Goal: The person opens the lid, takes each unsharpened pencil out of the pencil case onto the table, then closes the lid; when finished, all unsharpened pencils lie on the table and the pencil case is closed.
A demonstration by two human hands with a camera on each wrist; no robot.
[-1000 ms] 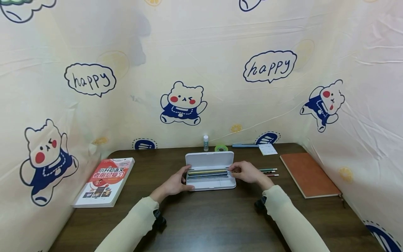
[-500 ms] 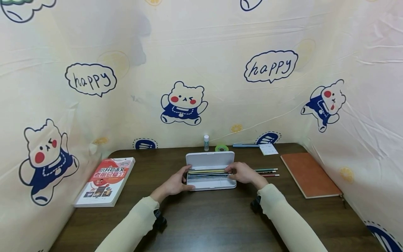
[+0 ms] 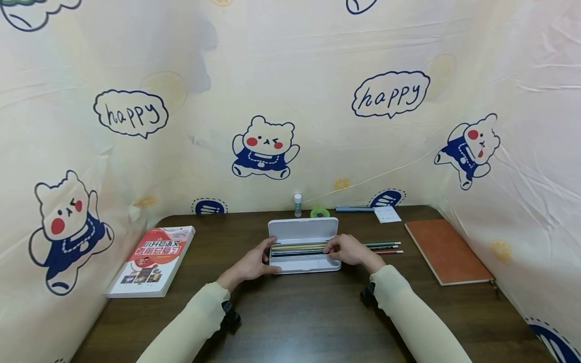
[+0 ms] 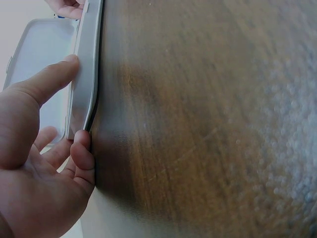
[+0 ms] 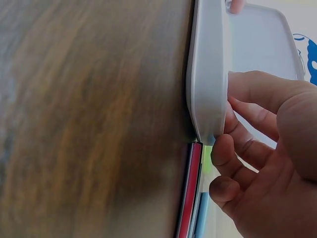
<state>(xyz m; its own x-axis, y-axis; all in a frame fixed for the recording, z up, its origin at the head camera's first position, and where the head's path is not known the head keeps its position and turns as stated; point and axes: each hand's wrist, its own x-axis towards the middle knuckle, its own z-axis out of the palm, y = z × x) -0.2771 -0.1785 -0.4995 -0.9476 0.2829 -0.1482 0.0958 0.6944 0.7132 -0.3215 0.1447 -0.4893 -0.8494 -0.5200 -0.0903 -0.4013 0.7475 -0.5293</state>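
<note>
An open white pencil case [image 3: 301, 229] lies mid-table with its lid raised at the back and several pencils [image 3: 297, 248] lying lengthwise inside. My left hand [image 3: 254, 262] grips its left end. In the left wrist view the thumb presses the case's front wall [image 4: 88, 74] and the left hand's [image 4: 34, 148] fingers curl round the corner. My right hand [image 3: 347, 249] covers the right end. In the right wrist view the right hand's [image 5: 267, 163] fingers curl round the case's [image 5: 208, 74] end, next to a red pencil [image 5: 190, 198].
Loose pencils [image 3: 386, 247] lie just right of the case. A red book [image 3: 152, 259] sits at the left and an orange notebook [image 3: 445, 249] at the right. A small bottle [image 3: 297, 205], green tape roll [image 3: 320, 213], blue pen [image 3: 354, 208] and notepad [image 3: 387, 215] line the back edge.
My right hand has slid a little to the left, further over the case's right end. The left hand and the case have stayed put.
</note>
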